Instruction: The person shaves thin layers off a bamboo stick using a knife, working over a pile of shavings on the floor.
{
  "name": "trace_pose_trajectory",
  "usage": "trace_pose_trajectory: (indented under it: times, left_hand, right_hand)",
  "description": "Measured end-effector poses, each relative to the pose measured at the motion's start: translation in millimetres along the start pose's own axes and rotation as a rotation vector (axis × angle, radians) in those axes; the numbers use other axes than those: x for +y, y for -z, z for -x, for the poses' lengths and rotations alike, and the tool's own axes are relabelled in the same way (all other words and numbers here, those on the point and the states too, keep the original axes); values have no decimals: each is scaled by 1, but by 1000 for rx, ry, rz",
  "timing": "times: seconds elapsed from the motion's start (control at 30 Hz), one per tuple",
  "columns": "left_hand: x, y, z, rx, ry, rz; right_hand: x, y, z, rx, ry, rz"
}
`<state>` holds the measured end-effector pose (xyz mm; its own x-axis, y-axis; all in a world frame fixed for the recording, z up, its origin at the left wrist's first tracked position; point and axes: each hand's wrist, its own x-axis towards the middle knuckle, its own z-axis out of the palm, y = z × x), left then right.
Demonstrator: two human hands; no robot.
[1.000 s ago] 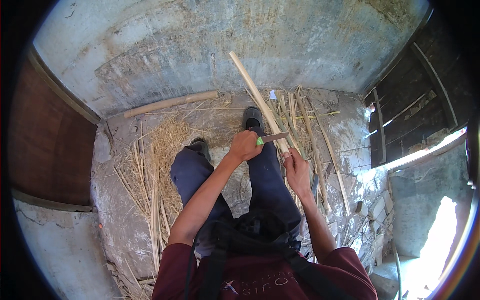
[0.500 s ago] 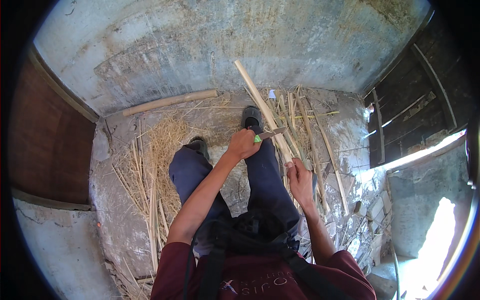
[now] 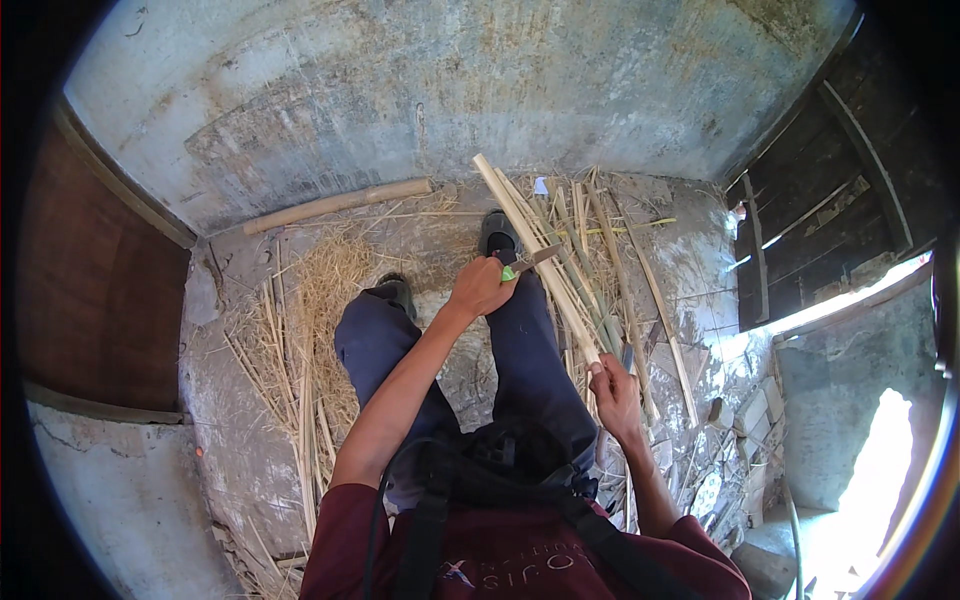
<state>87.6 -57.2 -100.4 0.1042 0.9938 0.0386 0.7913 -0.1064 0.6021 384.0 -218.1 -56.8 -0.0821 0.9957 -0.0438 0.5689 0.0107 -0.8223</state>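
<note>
Straw-littered floor point(image 3: 222, 400), pale strip point(image 3: 564, 304), near end in right grip point(image 3: 617, 396)

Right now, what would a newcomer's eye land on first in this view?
First, near the centre, the green-handled knife in the left hand, its blade crossing over a long pale strip whose near end the right hand holds. Next, the glaring sunlit patch at the lower right, then the loose straw strewn left of the left leg.
</note>
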Motion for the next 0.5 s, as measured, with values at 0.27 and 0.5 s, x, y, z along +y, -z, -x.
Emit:
trace_pose_trajectory:
  times: [0.27, 0.5]
  left_hand:
    - [-1, 1, 0, -12, 34, -5]
    - [-2, 3, -2, -53, 83, 39]
  right_hand:
    - [35, 21, 39, -69, -171, -99]
    - [58, 65, 71, -173, -320, -355]
